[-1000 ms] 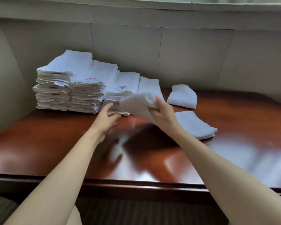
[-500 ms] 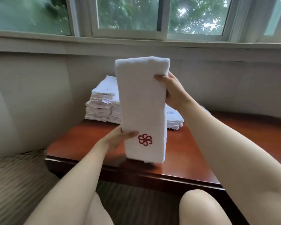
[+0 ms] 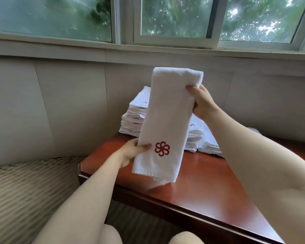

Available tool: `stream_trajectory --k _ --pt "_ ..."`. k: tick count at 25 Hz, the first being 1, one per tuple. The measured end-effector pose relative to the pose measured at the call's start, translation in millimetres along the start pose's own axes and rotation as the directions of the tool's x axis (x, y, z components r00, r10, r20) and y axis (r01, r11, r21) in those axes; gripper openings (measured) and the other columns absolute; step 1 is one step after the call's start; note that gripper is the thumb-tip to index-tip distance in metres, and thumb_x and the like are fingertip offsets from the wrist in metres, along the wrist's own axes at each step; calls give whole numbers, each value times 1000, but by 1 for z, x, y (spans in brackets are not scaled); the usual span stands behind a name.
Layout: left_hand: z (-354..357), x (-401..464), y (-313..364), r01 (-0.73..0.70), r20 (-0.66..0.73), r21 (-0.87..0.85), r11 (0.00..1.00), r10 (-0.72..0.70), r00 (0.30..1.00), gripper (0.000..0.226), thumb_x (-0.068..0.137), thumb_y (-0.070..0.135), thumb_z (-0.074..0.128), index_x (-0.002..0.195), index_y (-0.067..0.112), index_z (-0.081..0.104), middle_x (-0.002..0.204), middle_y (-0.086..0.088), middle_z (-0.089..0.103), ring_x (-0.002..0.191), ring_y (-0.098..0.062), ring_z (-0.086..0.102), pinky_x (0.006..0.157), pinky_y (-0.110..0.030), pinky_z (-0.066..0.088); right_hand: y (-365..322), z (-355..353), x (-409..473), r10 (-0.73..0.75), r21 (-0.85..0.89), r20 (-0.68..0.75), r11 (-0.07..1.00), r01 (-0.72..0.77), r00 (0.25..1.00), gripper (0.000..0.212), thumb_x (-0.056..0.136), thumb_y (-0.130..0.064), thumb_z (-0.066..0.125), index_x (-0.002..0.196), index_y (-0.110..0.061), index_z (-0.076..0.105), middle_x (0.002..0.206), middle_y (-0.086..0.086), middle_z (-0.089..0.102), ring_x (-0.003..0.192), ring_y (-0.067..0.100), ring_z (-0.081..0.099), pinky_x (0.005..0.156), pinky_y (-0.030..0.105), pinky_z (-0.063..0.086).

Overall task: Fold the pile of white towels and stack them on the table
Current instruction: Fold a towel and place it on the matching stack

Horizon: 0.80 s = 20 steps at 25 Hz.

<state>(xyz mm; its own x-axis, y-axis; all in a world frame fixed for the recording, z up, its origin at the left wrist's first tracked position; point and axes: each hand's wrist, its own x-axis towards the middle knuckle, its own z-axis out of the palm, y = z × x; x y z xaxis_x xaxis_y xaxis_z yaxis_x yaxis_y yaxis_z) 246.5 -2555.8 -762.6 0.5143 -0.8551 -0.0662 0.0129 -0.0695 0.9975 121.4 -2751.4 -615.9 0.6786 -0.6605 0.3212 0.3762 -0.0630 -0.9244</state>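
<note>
Lifted off the bench (image 3: 209, 175), a logo towel (image 3: 167, 124) now hangs long between both hands; right hand (image 3: 202, 103) pinches its top, left hand (image 3: 132, 153) its lower edge; next fold looks due; folded towel stacks (image 3: 134, 118) wait behind.

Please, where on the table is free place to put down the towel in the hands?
Bare wood lies in the table's near half, between the front edge and the stacks, below the towel that both hands grip. The far left, by the wall, is crowded with stacks.
</note>
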Motion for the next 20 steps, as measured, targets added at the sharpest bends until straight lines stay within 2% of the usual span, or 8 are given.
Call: stream_trajectory --k 3,6,8,11,16,20 --pt "-12 32 15 -36 -14 47 998 37 999 42 84 28 70 122 14 59 111 -1 70 100 -15 68 81 -28 55 6 -8 38 7 -21 -58 1000 -8 998 20 91 -4 48 100 -17 60 96 8 66 90 25 63 88 44 51" --pt "-14 72 32 -57 0 88 994 57 998 44 87 31 67 126 16 55 113 2 69 100 -12 66 82 -26 54 15 -23 83 32 -44 -145 998 -39 989 19 90 -7 50 98 -20 60 95 6 65 85 24 63 82 44 53" --pt "-15 106 46 -69 2 111 991 69 998 44 88 32 65 128 16 53 114 2 67 101 -10 66 80 -25 55 23 -36 123 57 -42 -210 997 -67 976 19 90 -9 50 100 -22 60 95 5 65 81 22 63 74 40 55" --pt "-19 161 72 -62 -10 115 991 63 998 34 91 28 62 120 14 54 109 -4 68 92 -13 69 68 -25 57 44 -57 188 60 -19 -279 997 -68 958 23 90 -6 50 109 -15 59 93 7 64 79 21 62 69 32 55" --pt "-25 251 112 -21 -74 184 983 35 997 29 96 23 55 116 1 58 105 -13 68 87 -21 67 80 -33 56 70 -77 288 102 -12 -310 994 -111 945 16 90 -7 49 101 -15 59 95 5 63 83 19 63 72 32 54" --pt "-31 292 130 79 -102 126 989 -66 993 35 98 23 52 121 -2 57 107 -15 69 95 -27 67 89 -40 52 76 -87 343 138 -44 -312 986 -159 940 18 90 -11 53 107 -14 57 96 5 64 88 21 63 82 36 53"
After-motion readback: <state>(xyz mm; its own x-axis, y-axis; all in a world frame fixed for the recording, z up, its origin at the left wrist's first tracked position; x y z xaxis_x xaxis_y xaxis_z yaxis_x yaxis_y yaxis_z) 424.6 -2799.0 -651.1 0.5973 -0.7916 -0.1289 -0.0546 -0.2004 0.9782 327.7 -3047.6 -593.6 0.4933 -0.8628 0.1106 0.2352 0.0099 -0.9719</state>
